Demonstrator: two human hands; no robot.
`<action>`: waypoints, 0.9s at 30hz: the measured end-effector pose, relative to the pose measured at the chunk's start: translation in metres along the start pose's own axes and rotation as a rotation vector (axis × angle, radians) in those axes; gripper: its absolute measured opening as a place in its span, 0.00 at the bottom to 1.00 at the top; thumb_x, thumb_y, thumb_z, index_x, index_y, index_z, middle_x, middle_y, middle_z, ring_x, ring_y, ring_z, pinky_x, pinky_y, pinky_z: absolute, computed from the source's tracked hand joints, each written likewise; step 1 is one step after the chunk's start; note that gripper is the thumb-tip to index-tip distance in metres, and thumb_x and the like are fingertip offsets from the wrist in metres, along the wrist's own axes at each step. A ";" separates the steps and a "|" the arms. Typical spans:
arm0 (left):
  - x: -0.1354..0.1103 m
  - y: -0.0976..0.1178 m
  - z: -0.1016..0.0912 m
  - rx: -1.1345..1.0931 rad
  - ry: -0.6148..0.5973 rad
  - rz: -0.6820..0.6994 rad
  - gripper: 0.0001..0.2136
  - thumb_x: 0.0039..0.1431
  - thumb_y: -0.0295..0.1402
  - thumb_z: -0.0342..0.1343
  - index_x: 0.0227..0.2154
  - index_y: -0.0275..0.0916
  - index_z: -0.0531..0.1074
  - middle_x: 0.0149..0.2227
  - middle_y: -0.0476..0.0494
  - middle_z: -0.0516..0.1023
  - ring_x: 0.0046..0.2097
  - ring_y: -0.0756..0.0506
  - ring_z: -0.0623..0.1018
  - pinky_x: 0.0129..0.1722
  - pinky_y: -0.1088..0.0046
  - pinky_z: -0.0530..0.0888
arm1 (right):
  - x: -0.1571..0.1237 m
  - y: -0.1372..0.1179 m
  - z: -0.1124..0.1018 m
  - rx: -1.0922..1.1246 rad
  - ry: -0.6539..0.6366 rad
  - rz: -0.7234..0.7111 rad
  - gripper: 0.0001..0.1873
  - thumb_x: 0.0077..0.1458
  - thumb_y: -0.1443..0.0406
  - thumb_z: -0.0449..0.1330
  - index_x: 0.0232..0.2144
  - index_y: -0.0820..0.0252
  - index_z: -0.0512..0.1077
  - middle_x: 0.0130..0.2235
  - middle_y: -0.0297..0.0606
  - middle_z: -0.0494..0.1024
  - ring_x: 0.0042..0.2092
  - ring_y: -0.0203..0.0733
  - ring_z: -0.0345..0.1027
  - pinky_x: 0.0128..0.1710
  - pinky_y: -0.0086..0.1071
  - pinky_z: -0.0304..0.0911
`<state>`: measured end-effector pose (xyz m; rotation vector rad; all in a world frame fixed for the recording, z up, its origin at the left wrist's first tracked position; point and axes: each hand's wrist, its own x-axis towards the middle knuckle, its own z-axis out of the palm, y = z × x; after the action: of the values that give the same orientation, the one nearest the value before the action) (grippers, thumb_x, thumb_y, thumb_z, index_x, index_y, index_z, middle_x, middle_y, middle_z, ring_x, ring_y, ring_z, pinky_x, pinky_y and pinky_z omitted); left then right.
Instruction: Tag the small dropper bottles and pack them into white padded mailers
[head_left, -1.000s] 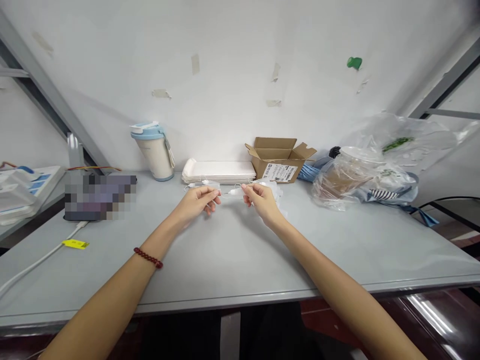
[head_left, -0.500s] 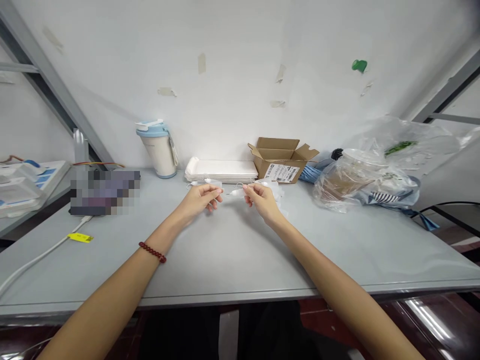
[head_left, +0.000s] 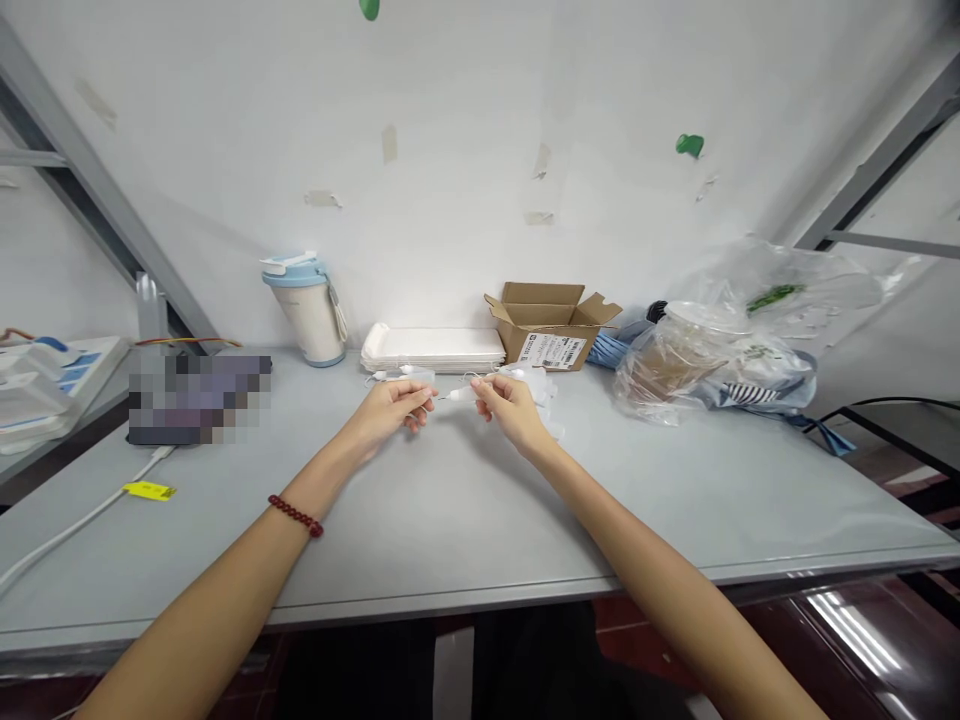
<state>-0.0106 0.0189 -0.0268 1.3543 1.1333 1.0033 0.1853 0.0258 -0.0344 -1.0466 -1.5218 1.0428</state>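
White piece [head_left: 459,396]: small, slender, with a thin tip; it sits in the gap between the two hands, over the middle of the table, its tip pointing towards the person's left
Right hand [head_left: 508,402]: thumb and fingers pinched around the back end of the white piece
Left hand [head_left: 391,406]: thumb and forefinger drawn together beside the thin tip; whether anything is gripped between them I cannot tell
Progress: the handling looks to be partway through; one piece is up in the fingers; whether its tip touches anything at the left fingertips is too small to tell
Similar white pieces [head_left: 381,376]: lying just beyond the left hand; whether these are finished or waiting cannot be judged
Translucent pile [head_left: 541,384]: behind the right hand, partly hidden by it; its contents and count are unclear
White stack [head_left: 435,344]: flat layers near the wall, directly beyond the hands
Cardboard box [head_left: 553,350]: flaps open, just beside the stack; its inside is not visible
Grey tabletop [head_left: 465,520]: its widest room for moving lies between the forearms, reaching to the front edge; beyond the hands, stack and box narrow the reach
Sides: blue-lidded tumbler [head_left: 309,315] to the left; plastic bag [head_left: 664,370] to the right, both well apart from the hands
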 end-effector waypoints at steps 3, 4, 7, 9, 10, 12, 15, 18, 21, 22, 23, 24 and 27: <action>0.000 0.000 -0.001 -0.005 0.013 0.006 0.15 0.47 0.42 0.62 0.30 0.33 0.74 0.30 0.46 0.73 0.25 0.53 0.70 0.25 0.74 0.68 | 0.000 -0.001 0.000 -0.006 0.017 0.007 0.21 0.49 0.47 0.57 0.24 0.60 0.67 0.20 0.30 0.67 0.22 0.32 0.57 0.24 0.28 0.53; 0.000 0.000 0.000 -0.008 0.012 0.010 0.14 0.47 0.41 0.62 0.29 0.33 0.74 0.29 0.46 0.73 0.25 0.53 0.70 0.25 0.74 0.68 | -0.001 -0.002 0.000 0.000 0.022 0.007 0.22 0.49 0.47 0.57 0.24 0.60 0.67 0.20 0.30 0.67 0.22 0.32 0.57 0.24 0.28 0.53; 0.000 0.000 0.001 -0.027 -0.022 0.025 0.14 0.46 0.41 0.63 0.26 0.33 0.74 0.28 0.45 0.74 0.25 0.52 0.70 0.26 0.72 0.69 | -0.001 -0.004 0.000 0.037 0.024 0.018 0.21 0.49 0.47 0.58 0.24 0.60 0.67 0.20 0.30 0.67 0.22 0.32 0.57 0.24 0.28 0.52; 0.000 -0.001 0.002 -0.038 -0.048 0.033 0.13 0.47 0.41 0.63 0.25 0.33 0.74 0.28 0.44 0.75 0.25 0.52 0.71 0.27 0.72 0.70 | -0.002 -0.005 0.001 0.063 0.020 0.028 0.21 0.48 0.48 0.58 0.24 0.60 0.67 0.20 0.30 0.67 0.22 0.32 0.57 0.25 0.28 0.53; 0.000 -0.001 0.003 -0.043 -0.055 0.034 0.13 0.47 0.41 0.62 0.26 0.33 0.74 0.28 0.44 0.75 0.25 0.52 0.71 0.28 0.71 0.71 | -0.002 -0.006 0.002 0.073 0.018 0.031 0.21 0.48 0.48 0.59 0.23 0.60 0.67 0.20 0.30 0.67 0.22 0.31 0.57 0.25 0.28 0.53; 0.000 -0.001 0.004 -0.055 -0.053 0.035 0.13 0.47 0.40 0.63 0.28 0.33 0.74 0.29 0.44 0.75 0.25 0.51 0.72 0.28 0.71 0.71 | -0.003 -0.007 0.002 0.093 0.013 0.036 0.21 0.48 0.48 0.59 0.23 0.60 0.67 0.20 0.29 0.67 0.22 0.31 0.57 0.26 0.28 0.54; 0.000 -0.002 0.004 -0.066 -0.038 0.045 0.13 0.47 0.39 0.63 0.29 0.33 0.74 0.30 0.44 0.75 0.26 0.51 0.73 0.27 0.71 0.72 | -0.003 -0.006 0.003 0.109 0.010 0.043 0.21 0.47 0.48 0.59 0.23 0.61 0.67 0.19 0.29 0.66 0.22 0.31 0.57 0.26 0.28 0.53; 0.001 -0.003 0.003 -0.059 -0.048 0.057 0.12 0.48 0.39 0.62 0.28 0.33 0.73 0.30 0.44 0.75 0.26 0.51 0.73 0.26 0.72 0.72 | -0.003 -0.006 0.003 0.113 0.011 0.041 0.21 0.48 0.49 0.59 0.23 0.61 0.67 0.20 0.29 0.66 0.22 0.31 0.57 0.26 0.28 0.53; 0.001 -0.003 0.003 -0.059 -0.055 0.053 0.12 0.49 0.38 0.61 0.28 0.33 0.73 0.29 0.45 0.74 0.27 0.51 0.74 0.26 0.73 0.72 | -0.002 -0.005 0.003 0.104 0.005 0.039 0.21 0.48 0.48 0.59 0.23 0.61 0.67 0.20 0.29 0.66 0.22 0.31 0.57 0.26 0.28 0.54; 0.001 -0.004 0.003 -0.059 -0.054 0.052 0.12 0.49 0.38 0.61 0.28 0.33 0.73 0.29 0.45 0.74 0.27 0.51 0.74 0.26 0.73 0.72 | -0.002 -0.004 0.003 0.098 0.005 0.040 0.21 0.48 0.48 0.59 0.23 0.61 0.67 0.20 0.29 0.66 0.22 0.31 0.57 0.26 0.28 0.54; 0.001 -0.004 0.003 -0.057 -0.052 0.052 0.12 0.49 0.38 0.61 0.28 0.33 0.73 0.29 0.45 0.74 0.27 0.51 0.74 0.26 0.73 0.72 | -0.002 -0.004 0.003 0.091 0.005 0.040 0.21 0.47 0.48 0.59 0.23 0.61 0.67 0.20 0.29 0.66 0.22 0.31 0.57 0.26 0.28 0.54; 0.001 -0.004 0.003 -0.055 -0.050 0.052 0.11 0.49 0.38 0.61 0.28 0.33 0.73 0.29 0.45 0.74 0.26 0.51 0.74 0.26 0.73 0.72 | -0.001 -0.003 0.003 0.084 0.005 0.039 0.22 0.47 0.47 0.59 0.23 0.61 0.67 0.20 0.29 0.66 0.22 0.31 0.57 0.26 0.28 0.54; 0.002 -0.005 0.003 -0.040 -0.046 0.058 0.11 0.49 0.38 0.61 0.28 0.33 0.73 0.28 0.45 0.74 0.26 0.50 0.74 0.27 0.72 0.72 | -0.002 -0.002 0.002 0.058 0.006 0.024 0.21 0.48 0.47 0.59 0.23 0.60 0.67 0.20 0.29 0.66 0.22 0.31 0.58 0.25 0.28 0.53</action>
<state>-0.0080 0.0201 -0.0318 1.3779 1.0396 1.0265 0.1830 0.0236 -0.0332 -1.0289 -1.4690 1.0926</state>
